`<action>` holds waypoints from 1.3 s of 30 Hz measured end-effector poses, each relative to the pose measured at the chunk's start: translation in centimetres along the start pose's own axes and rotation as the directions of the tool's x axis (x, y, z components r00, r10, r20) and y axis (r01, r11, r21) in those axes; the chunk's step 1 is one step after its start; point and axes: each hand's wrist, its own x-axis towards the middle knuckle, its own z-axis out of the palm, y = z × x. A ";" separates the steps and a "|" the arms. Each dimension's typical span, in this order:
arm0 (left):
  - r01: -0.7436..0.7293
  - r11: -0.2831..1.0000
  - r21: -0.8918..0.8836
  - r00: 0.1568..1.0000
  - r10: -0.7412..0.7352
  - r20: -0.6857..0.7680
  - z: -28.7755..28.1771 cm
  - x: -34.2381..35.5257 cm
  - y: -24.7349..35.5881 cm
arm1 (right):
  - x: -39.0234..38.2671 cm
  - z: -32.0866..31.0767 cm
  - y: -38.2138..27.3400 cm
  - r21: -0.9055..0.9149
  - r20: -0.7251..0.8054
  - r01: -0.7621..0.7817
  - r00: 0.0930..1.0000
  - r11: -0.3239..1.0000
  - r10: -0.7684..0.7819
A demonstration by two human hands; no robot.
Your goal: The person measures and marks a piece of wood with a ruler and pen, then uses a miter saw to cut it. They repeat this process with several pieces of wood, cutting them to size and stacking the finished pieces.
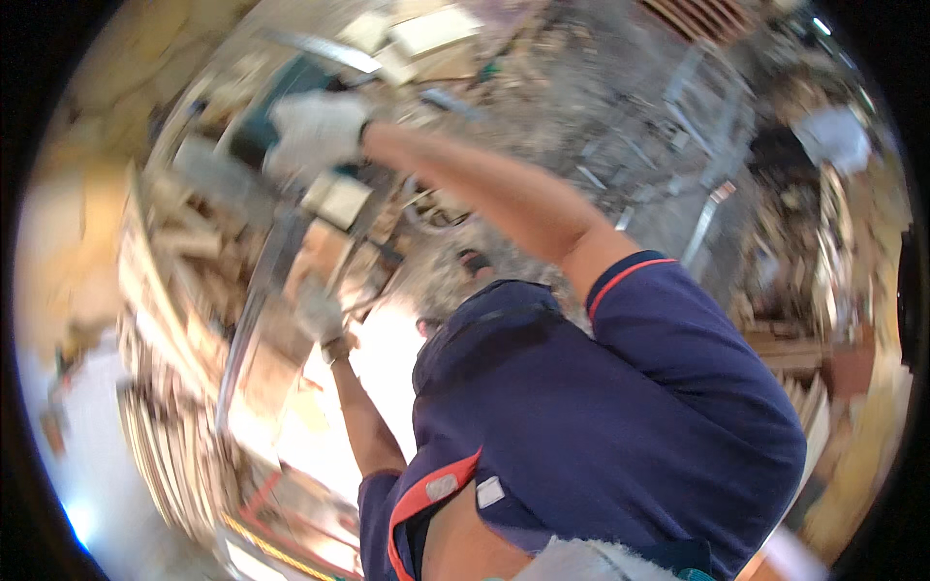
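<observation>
My right hand [315, 136], in a whitish work glove, reaches to the upper left against a dark green machine part [260, 121]. A blurred grey, rounded machine part [221, 179] juts out beside it. Lower down, my left hand [320, 312], also gloved, is at the near end of a brown wooden board [325, 254] on the bench. Motion smears the fingers of both hands, so their grip does not show. A pale wooden block [337, 199] lies between the two hands.
A long metal rail [254, 320] runs along the bench. Stacked wood strips [170, 455] stand at the lower left, with light boards [436, 31] at the far side. Metal strips [712, 218] and scraps litter the floor. A round container [436, 208] of offcuts sits near the bench.
</observation>
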 end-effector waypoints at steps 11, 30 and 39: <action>0.183 -0.639 -0.747 0.487 -0.601 0.634 -10.6 -21.8 6.9 | 3.1 8.8 10.9 0.694 -0.077 -0.168 0.950 0.701 0.303; -0.235 -0.741 -0.629 0.272 -0.671 0.689 -17.2 -24.1 11.7 | -13.7 16.3 33.4 0.505 0.805 -0.571 0.581 0.647 -0.116; 0.019 -0.812 -0.583 0.486 -0.502 0.715 -14.7 -17.6 11.1 | -18.4 17.9 30.7 0.220 0.337 -0.560 0.812 0.799 0.477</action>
